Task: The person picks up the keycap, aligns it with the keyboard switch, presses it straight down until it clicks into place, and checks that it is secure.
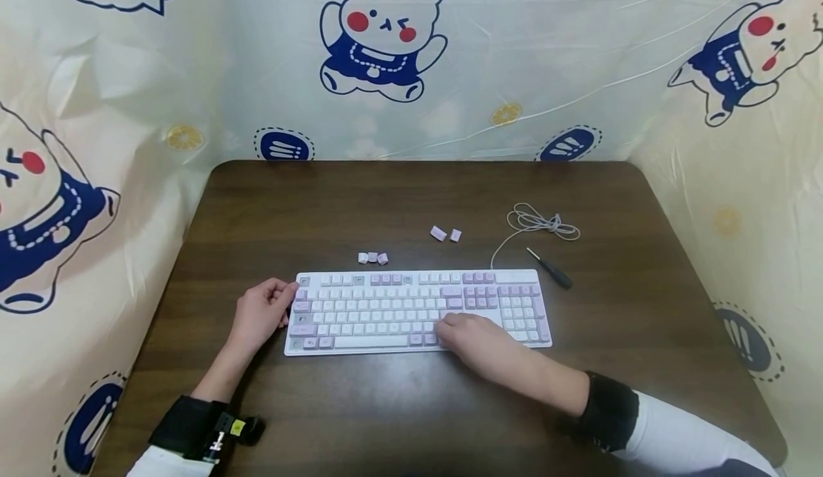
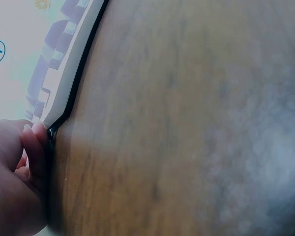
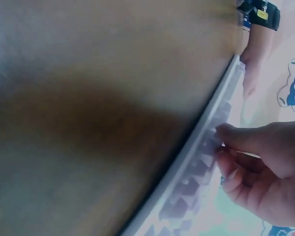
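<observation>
A white and lilac keyboard [image 1: 373, 316] lies flat on the brown table [image 1: 360, 413]. My left hand [image 1: 262, 313] grips its left edge near the upper corner; in the left wrist view the curled fingers [image 2: 35, 147] meet the keyboard's corner. Over the lower keys, right of the space bar, is my right hand [image 1: 476, 343]. In the right wrist view its thumb and forefinger pinch at a lilac keycap [image 3: 214, 140], mostly hidden by the fingertips. Behind the keyboard lie three loose keycaps [image 1: 373, 257] in a row, with two more keycaps [image 1: 439, 233] farther back.
A small screwdriver [image 1: 554, 273] with a dark handle lies behind the keyboard's right end. The keyboard's pale cable [image 1: 539, 226] is coiled and tied beyond it. A patterned curtain [image 1: 257, 56] surrounds the table's back and sides.
</observation>
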Demonstrator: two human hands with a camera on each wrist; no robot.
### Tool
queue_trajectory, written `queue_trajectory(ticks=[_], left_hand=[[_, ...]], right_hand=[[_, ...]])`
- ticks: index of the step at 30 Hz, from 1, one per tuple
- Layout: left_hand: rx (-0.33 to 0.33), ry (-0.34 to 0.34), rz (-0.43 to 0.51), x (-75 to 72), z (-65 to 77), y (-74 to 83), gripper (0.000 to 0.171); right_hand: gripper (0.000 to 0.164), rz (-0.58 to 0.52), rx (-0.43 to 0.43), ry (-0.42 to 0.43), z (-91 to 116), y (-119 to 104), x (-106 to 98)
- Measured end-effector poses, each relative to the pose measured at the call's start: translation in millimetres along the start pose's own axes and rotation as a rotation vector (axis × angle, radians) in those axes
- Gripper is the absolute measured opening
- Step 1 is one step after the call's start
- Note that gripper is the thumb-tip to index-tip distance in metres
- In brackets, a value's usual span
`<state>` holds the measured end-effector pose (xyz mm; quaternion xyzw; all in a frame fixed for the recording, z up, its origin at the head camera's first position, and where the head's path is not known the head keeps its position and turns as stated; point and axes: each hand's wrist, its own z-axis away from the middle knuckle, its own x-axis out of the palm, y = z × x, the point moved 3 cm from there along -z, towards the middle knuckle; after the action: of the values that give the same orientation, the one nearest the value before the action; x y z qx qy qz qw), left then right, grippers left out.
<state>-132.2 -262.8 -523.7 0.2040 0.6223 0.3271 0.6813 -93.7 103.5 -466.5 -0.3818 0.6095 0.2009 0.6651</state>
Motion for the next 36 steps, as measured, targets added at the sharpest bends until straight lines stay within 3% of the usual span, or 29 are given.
queue_trajectory(ticks=[10, 26, 36], left_hand=[[-0.006, -0.014, -0.002, -2.6, -1.6, 0.9, 0.047], [-0.017, 0.013, 0.009, 1.8, 3.2, -1.6, 0.043], [0.001, 0.039, 0.011, 1.1, 3.0, -0.5, 0.041]], right_hand=[[0.006, -0.1, -0.037, -0.199, -18.4, 3.6, -10.5], [0.016, 0.092, -0.037, -0.108, -10.3, -5.0, -4.5], [0.01, 0.072, -0.041, -0.108, -8.0, -4.2, -8.6]])
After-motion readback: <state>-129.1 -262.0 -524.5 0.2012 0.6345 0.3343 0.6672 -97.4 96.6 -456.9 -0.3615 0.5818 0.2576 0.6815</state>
